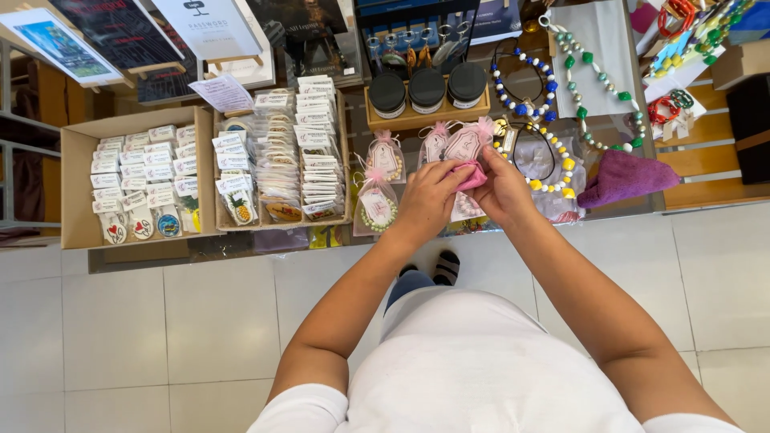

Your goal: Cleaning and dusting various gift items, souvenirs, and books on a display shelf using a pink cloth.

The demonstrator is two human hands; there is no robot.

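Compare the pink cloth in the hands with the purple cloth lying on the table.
The pink cloth is pinched between the left hand and right hand; the purple cloth lies untouched on the table, off to the right. The pink cloth is mostly hidden by the hands and looks small; the purple cloth shows fully and looks larger. The pink one is bunched tight, the purple one loosely folded. Both are soft fabric pieces.
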